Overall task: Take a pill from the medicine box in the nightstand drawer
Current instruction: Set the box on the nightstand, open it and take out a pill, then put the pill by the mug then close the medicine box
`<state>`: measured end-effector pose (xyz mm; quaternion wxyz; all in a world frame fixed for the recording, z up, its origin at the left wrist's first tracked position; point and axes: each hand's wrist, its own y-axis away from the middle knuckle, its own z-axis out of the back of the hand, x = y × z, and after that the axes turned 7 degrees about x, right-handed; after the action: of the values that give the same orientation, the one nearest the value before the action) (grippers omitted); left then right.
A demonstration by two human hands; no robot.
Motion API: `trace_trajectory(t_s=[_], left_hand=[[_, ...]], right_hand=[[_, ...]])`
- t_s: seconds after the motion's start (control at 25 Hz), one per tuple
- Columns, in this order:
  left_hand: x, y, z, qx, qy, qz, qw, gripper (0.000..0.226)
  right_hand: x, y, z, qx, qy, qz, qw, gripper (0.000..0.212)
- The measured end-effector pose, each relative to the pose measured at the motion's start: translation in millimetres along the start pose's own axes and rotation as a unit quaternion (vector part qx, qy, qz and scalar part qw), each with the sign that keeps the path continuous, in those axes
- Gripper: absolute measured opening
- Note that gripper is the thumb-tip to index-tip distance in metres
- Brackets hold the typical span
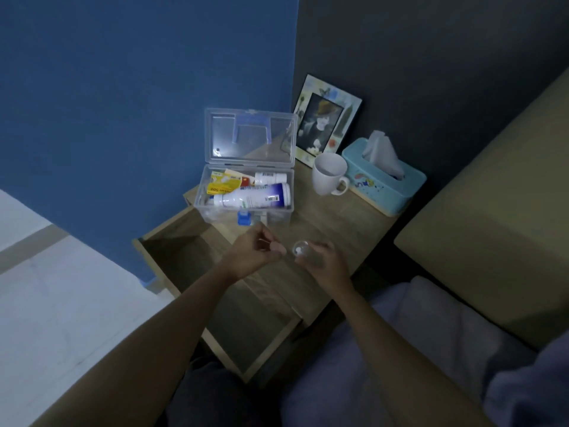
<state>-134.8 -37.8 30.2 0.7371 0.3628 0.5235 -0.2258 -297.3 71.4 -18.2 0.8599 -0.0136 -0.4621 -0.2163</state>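
The clear plastic medicine box (278, 215) stands on the nightstand top with its lid (249, 135) raised. Inside lie a large white bottle (252, 197), a smaller white bottle (271, 178) and yellow packets (223, 184). My right hand (323, 263) grips a small clear bottle (300, 248) in front of the box, with its round mouth facing me and something small and white inside. My left hand (255, 252) hovers just left of that bottle with fingers curled and fingertips pinched. Anything tiny between them is too small to make out. The drawer (184, 260) below is pulled out.
A white mug (328, 174), a turquoise tissue box (385, 183) and a framed photo (326, 121) stand behind on the wooden nightstand (338, 223). A blue wall is at left, the bed (492, 211) at right, and a pale floor at lower left.
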Motion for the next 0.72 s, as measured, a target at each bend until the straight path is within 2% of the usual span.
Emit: trace_trajectory(t_s=[0.2, 0.36, 0.56, 0.72], left_hand=[[37.6, -22.6, -21.7, -0.013, -0.18, 0.023, 0.983, 0.041], [46.9, -42.6, -30.6, -0.03, -0.186, 0.047, 0.981, 0.046], [51.9, -50.0, -35.4, -0.024, -0.251, 0.005, 0.968, 0.045], [52.0, -49.5, -37.8, -0.022, -0.272, -0.027, 0.962, 0.044]], right_hand=[[-31.8, -10.3, -4.9, 0.031, 0.068, -0.051, 0.996, 0.049], [-44.4, -17.3, -8.4, 0.032, 0.099, -0.053, 0.993, 0.048], [-52.2, -16.2, -10.0, 0.028, 0.155, -0.022, 0.987, 0.045], [-53.8, -16.8, -10.2, 0.031, 0.148, -0.012, 0.988, 0.046]])
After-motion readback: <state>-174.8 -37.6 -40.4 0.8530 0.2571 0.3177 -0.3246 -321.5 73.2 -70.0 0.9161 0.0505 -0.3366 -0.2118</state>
